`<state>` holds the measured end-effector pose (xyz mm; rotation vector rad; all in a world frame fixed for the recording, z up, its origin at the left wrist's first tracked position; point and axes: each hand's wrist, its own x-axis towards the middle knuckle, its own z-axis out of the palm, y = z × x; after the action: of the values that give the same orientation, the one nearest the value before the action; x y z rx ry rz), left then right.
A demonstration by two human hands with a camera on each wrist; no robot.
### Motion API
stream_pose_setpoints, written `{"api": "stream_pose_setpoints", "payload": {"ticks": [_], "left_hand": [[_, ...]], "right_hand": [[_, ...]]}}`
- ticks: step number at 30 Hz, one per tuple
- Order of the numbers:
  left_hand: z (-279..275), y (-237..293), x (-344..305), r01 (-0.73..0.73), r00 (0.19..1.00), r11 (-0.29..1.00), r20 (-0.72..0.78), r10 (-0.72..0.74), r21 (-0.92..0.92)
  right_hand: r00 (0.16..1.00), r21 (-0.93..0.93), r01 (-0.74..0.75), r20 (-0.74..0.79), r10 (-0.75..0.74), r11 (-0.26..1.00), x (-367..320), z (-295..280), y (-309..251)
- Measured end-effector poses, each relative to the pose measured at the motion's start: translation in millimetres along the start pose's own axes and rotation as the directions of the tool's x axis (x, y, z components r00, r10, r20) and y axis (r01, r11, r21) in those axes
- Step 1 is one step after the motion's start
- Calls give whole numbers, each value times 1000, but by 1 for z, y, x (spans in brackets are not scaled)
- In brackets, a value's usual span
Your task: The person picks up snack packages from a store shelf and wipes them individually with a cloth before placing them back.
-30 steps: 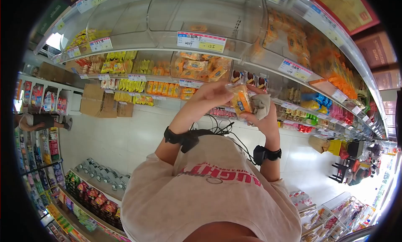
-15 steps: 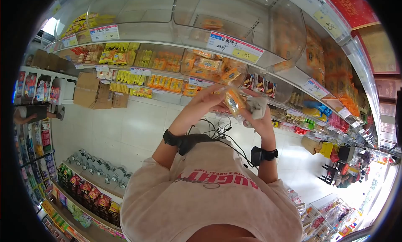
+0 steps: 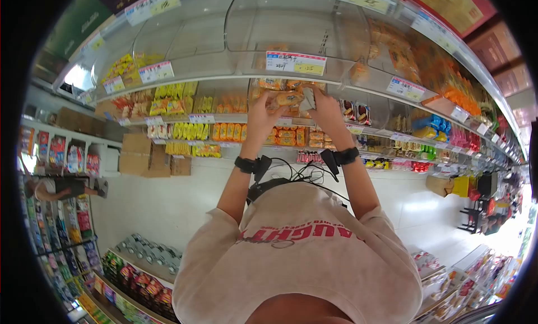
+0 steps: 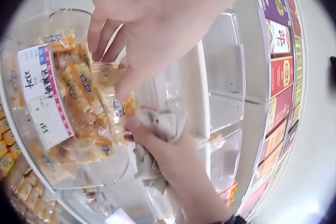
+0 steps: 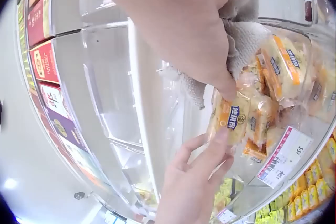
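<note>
One pack (image 5: pixel 233 116) is lying between the left hand (image 3: pixel 262 115) and the right hand (image 3: pixel 328 115), its long axis running roughly left to right. Neither hand is nearer; both are touching it. The left hand is pinching its left end between thumb and fingers, while the right hand is gripping the right end and also holding a cloth (image 4: pixel 160 124). Just beside the pack, similar packs (image 4: pixel 81 90) are filling a clear bin (image 4: pixel 30 134); whether it is touching them, I cannot tell.
</note>
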<state>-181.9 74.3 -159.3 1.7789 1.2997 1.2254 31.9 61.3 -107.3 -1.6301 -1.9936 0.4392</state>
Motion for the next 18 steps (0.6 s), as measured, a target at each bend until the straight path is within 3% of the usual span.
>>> {"api": "stream_pose_setpoints", "payload": {"ticks": [4, 7, 12, 15, 18], "left_hand": [[22, -6, -15, -209, 944, 904, -164, 286, 374], [34, 3, -31, -246, 953, 874, -60, 297, 419], [45, 3, -27, -228, 954, 871, -77, 289, 436], [47, 4, -19, -232, 957, 841, -41, 288, 489], [56, 6, -12, -236, 959, 829, -19, 284, 506]], "right_hand": [[991, -47, 47, -123, -53, 998, 13, 36, 15], [990, -35, 37, -136, -42, 999, 7, 43, 24], [992, -4, 44, -117, -44, 999, -1, 44, 34], [996, 103, 20, -85, -11, 994, -7, 30, 27], [992, 135, 28, -129, -11, 990, -15, 26, 31]]}}
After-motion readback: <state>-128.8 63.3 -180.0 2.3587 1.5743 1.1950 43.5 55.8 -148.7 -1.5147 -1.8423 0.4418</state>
